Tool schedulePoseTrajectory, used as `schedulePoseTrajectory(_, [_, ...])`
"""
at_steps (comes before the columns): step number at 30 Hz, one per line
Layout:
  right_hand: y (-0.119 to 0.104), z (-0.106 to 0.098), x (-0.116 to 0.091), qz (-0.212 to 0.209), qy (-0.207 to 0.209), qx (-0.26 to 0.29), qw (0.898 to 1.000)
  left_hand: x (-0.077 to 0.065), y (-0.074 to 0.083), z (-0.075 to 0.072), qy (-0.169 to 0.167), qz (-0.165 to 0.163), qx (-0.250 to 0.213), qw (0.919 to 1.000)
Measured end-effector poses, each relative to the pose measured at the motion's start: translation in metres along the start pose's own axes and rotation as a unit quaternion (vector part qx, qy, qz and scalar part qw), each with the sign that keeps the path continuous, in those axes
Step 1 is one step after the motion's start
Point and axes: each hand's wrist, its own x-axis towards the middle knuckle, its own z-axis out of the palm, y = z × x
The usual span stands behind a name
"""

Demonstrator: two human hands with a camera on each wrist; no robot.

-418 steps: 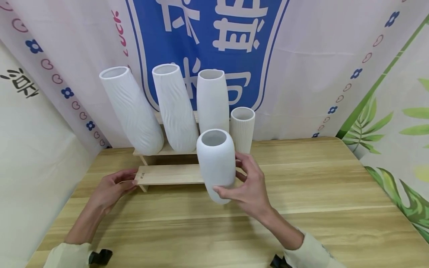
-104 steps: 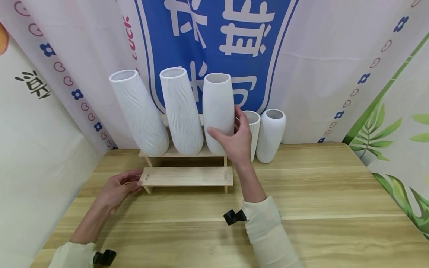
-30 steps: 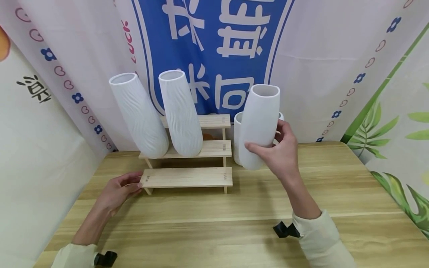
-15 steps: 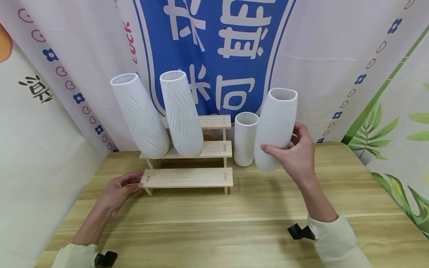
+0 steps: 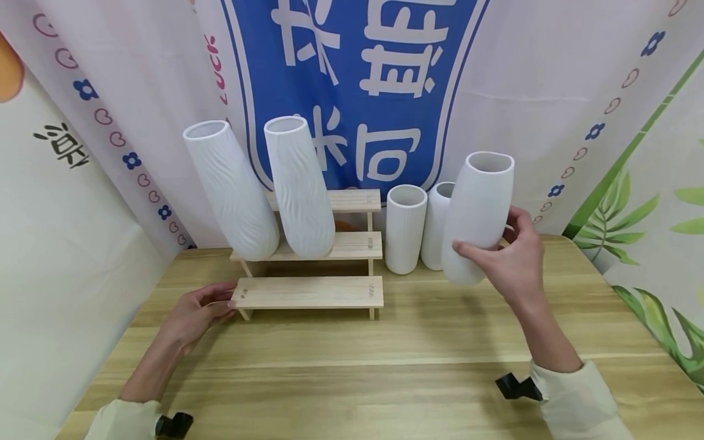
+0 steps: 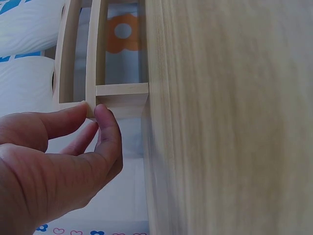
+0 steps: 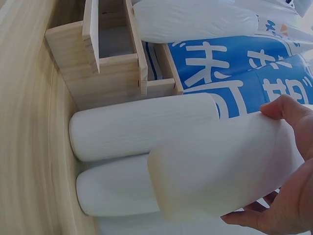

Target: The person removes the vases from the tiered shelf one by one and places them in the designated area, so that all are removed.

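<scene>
My right hand (image 5: pixel 508 260) grips a smooth white vase (image 5: pixel 477 214), fingers behind it and thumb across its front. In the right wrist view this vase (image 7: pixel 220 166) is off the table, its base apart from the wood. Behind it stand a ribbed white vase (image 5: pixel 406 235) and a partly hidden rounded vase (image 5: pixel 434 235). With thumb and index finger my left hand (image 5: pixel 192 315) pinches the left end of the lowest tier of a three-tier wooden display stand (image 5: pixel 310 293); the left wrist view shows the pinch closely. Two tall wavy-patterned vases (image 5: pixel 236 195) lean on the stand's middle tier.
A wood-grain table (image 5: pixel 341 373) carries everything. Close behind the stand hangs a printed white curtain (image 5: pixel 522 122) with a blue panel (image 5: pixel 374 79). At the left is a white wall cloth (image 5: pixel 66 244), and the table's right edge borders a leaf-patterned cloth (image 5: pixel 654 244).
The smooth vase, gripped on the middle tier earlier, has been lifted off and carried right, past the ribbed vase. The rounded vase now stands beside the ribbed one. My left hand keeps its pinch.
</scene>
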Motion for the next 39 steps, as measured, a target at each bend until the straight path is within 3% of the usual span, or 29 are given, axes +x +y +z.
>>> schedulePoseTrajectory(14, [0.015,-0.02,0.01,0.034,0.017,-0.042,0.998,-0.002,0.0,-0.001,-0.002,0.0,-0.002,1.0])
schedulePoseTrajectory(28, [0.027,-0.037,0.012,0.038,0.017,-0.066,0.997,-0.002,0.001,-0.001,-0.003,-0.002,-0.004,1.0])
schedulePoseTrajectory(39, [0.044,-0.037,0.025,0.063,0.021,-0.067,0.996,-0.001,0.0,0.001,-0.003,-0.007,-0.008,0.9999])
